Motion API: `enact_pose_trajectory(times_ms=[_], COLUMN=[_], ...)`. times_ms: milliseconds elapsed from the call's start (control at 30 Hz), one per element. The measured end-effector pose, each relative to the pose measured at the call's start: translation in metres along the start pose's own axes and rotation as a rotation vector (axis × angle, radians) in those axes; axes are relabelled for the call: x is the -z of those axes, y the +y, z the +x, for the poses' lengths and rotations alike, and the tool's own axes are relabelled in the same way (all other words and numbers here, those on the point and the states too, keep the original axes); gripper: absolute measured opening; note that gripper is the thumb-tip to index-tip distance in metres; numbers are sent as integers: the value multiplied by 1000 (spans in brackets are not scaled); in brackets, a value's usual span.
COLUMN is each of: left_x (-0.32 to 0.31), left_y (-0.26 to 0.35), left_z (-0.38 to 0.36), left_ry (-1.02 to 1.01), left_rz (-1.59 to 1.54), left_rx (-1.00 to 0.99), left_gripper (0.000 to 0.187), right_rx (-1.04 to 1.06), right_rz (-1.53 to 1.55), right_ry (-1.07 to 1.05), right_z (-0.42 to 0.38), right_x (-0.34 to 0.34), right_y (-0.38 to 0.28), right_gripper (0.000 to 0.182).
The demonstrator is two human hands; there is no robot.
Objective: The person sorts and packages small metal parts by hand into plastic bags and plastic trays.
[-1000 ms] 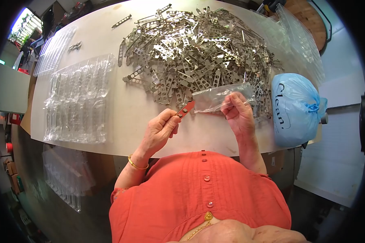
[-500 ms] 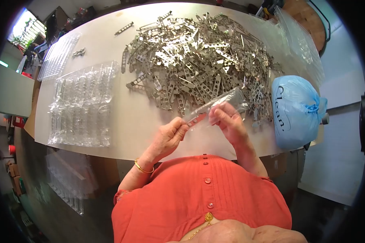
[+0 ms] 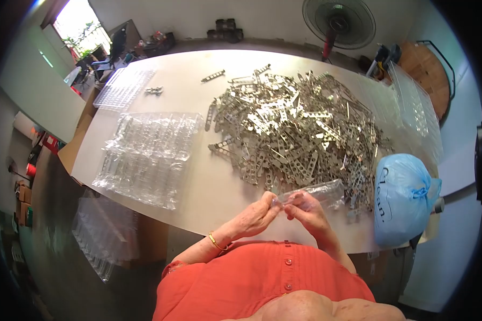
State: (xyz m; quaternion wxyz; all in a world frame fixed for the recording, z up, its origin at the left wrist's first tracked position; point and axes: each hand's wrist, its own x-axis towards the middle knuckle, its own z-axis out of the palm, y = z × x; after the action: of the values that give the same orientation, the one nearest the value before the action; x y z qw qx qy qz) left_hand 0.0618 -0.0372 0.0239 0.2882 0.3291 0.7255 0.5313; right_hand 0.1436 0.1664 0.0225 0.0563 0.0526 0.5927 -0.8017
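My left hand (image 3: 263, 213) is closed at the near edge of the metal heap, its fingertips pinching the left end of a clear plastic bag (image 3: 326, 192). Close beside it, my right hand (image 3: 307, 210) pinches the same bag, which stretches out to the right behind its fingers. The two hands almost touch. Whether a metal piece lies inside the bag is hard to see. Just beyond the hands spreads a large heap of flat metal strips with holes (image 3: 300, 128).
Clear plastic trays (image 3: 144, 158) lie on the left of the white table (image 3: 198, 214), another tray (image 3: 124, 88) behind them. Few small metal parts (image 3: 153, 91) sit nearby. At right are a blue bag marked "Clean." (image 3: 404, 198) and plastic sheets (image 3: 418, 112). A fan (image 3: 339, 22) stands beyond.
The view has tilted up and shifted, showing the fan and far wall. My hands have come closer together on the bag, and the reddish view through it between them is gone.
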Motion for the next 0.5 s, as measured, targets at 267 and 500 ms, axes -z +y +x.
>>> enact_pose_trajectory(times_ms=[267,500], left_x=[9,-3], left_y=[24,14], left_z=[-5,-4], left_ry=[-155,-160], left_rz=[-51,-197], left_rx=[-8,-7], left_gripper=[63,31], right_rx=[0,-95], right_rz=[-133,-89], right_ry=[-97,-157], right_z=[0,2], right_x=[-1,-6], right_y=[3,1], right_gripper=[23,26])
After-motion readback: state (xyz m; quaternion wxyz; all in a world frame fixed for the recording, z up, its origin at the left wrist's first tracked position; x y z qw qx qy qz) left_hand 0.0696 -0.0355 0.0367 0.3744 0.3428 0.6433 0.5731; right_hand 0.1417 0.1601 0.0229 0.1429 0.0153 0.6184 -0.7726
